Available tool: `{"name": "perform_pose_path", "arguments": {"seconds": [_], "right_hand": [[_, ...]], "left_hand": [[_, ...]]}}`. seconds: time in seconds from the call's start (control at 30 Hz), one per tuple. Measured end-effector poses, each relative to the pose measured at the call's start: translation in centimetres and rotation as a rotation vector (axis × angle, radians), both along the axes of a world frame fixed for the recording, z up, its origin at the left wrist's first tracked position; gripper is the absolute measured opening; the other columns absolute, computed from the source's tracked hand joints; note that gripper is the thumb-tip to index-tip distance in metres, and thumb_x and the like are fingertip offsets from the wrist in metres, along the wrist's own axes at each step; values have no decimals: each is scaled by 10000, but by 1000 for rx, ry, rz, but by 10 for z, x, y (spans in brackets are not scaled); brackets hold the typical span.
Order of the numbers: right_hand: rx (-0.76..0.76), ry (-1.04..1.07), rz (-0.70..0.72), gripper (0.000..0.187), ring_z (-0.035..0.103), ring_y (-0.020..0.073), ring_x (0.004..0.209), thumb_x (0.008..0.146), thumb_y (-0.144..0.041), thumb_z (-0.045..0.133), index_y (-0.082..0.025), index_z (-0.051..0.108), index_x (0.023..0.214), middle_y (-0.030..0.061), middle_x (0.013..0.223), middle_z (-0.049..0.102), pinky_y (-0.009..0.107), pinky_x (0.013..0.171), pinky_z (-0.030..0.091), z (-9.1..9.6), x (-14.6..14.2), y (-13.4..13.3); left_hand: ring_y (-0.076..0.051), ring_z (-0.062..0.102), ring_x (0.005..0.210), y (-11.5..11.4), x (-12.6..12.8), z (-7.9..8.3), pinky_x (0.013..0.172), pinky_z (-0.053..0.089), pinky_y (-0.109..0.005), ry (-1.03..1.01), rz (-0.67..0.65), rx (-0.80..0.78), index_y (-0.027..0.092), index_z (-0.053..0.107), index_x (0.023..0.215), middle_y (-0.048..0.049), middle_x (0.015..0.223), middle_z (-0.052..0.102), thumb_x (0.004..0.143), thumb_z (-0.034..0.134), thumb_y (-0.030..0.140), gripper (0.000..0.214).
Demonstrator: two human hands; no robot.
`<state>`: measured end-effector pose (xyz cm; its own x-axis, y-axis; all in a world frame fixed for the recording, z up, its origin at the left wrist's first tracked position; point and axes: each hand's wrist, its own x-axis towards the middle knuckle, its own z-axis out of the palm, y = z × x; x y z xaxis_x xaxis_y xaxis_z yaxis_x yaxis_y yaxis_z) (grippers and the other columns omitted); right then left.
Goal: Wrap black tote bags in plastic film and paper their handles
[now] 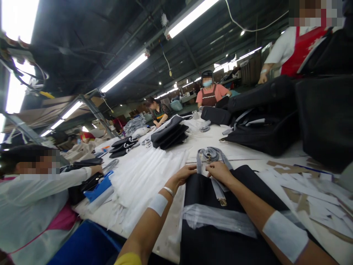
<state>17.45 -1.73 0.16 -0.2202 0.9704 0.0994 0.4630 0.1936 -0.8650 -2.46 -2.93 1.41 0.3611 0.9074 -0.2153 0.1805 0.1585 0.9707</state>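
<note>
A black fabric bag point(209, 243) lies in front of me, with a band of clear plastic film point(220, 221) across it. At its far edge is a grey webbing strap point(219, 189) with gold-coloured metal fittings; part of it is coiled on the table. My left hand point(186, 174) is closed at the bag's top left corner, fingertips against the strap's left side; what they pinch is hidden. Closed in a pinch, my right hand point(220, 172) is at the strap beside the metal fittings. The strap's hanging end rests on the bag between my forearms.
White sheets point(146, 176) are piled on the left, near a blue tray point(99, 187). Stacked black bags point(169, 134) stand farther back; larger black bags point(261, 132) crowd the right. Paper scraps point(311, 187) litter the right side. Several co-workers are around the table.
</note>
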Motion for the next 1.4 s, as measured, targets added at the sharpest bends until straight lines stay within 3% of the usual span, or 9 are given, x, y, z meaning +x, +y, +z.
{"name": "perform_pose_path", "arguments": {"seconds": [0.13, 0.3, 0.4, 0.5, 0.7, 0.93, 1.07, 1.23, 1.4], "right_hand": [[1, -19, 67, 333, 640, 186, 580, 827, -391, 538, -209, 724, 620, 28, 638, 734, 286, 605, 446, -1, -4, -3], [86, -11, 4, 347, 687, 260, 750, 837, -449, 513, -197, 751, 817, 84, 842, 768, 358, 737, 476, -1, -2, 0], [61, 142, -24, 340, 692, 303, 882, 761, -495, 619, -217, 752, 904, 89, 1015, 759, 410, 862, 481, -3, -3, 4], [-115, 429, 128, 337, 686, 302, 964, 680, -466, 724, -235, 761, 922, 81, 1006, 761, 396, 890, 506, -5, -7, 6], [-371, 729, 249, 460, 685, 288, 969, 617, -504, 817, -205, 772, 964, 106, 1012, 756, 390, 869, 546, 2, -9, -4], [-266, 764, 431, 602, 580, 293, 1239, 591, -322, 882, -198, 722, 1157, 98, 1299, 655, 429, 1150, 357, 17, -8, -18], [-240, 729, 441, 622, 617, 295, 1192, 629, -307, 841, -202, 691, 1223, 94, 1226, 696, 459, 1128, 385, 12, -9, -16], [-87, 584, 232, 431, 633, 337, 1155, 625, -314, 828, -177, 776, 1030, 92, 1119, 741, 496, 1113, 399, 4, -9, -8], [-181, 793, 299, 479, 601, 316, 1210, 645, -324, 827, -193, 754, 1100, 92, 1212, 701, 471, 1128, 391, 9, -11, -12]], "left_hand": [[-203, 669, 790, 2, 5, -2, 810, 508, -353, 17, -29, 44, 187, 723, 1145, -86, 923, 738, 603, 857, 392, 595], [-170, 581, 670, 4, -4, -1, 778, 465, -347, 203, 126, 133, 137, 775, 768, -21, 655, 674, 581, 834, 267, 235], [-162, 547, 672, -1, -14, 4, 783, 433, -332, 277, 231, 193, 142, 749, 660, -4, 612, 645, 601, 808, 247, 134], [-181, 569, 740, -8, -21, 13, 809, 417, -327, 280, 298, 211, 150, 755, 692, -7, 647, 660, 625, 809, 288, 162], [-212, 615, 925, -27, -31, 36, 875, 434, -339, 104, 283, 96, 146, 754, 798, -81, 873, 723, 695, 792, 439, 312], [-175, 660, 960, -38, -29, 39, 960, 474, -322, -281, 210, 22, 147, 725, 993, -99, 1031, 713, 742, 809, 372, 348], [-129, 661, 828, -37, -18, 27, 842, 513, -264, -406, 299, 18, 155, 718, 1112, -92, 1018, 715, 735, 821, 252, 403], [-49, 571, 708, -32, -12, 18, 532, 374, -139, -434, 383, 70, 165, 753, 1073, -82, 1098, 685, 667, 836, 157, 415], [-45, 500, 660, -30, -11, 14, 474, 247, -161, -388, 366, 120, 176, 754, 1100, -78, 1042, 690, 627, 852, 202, 484]]}}
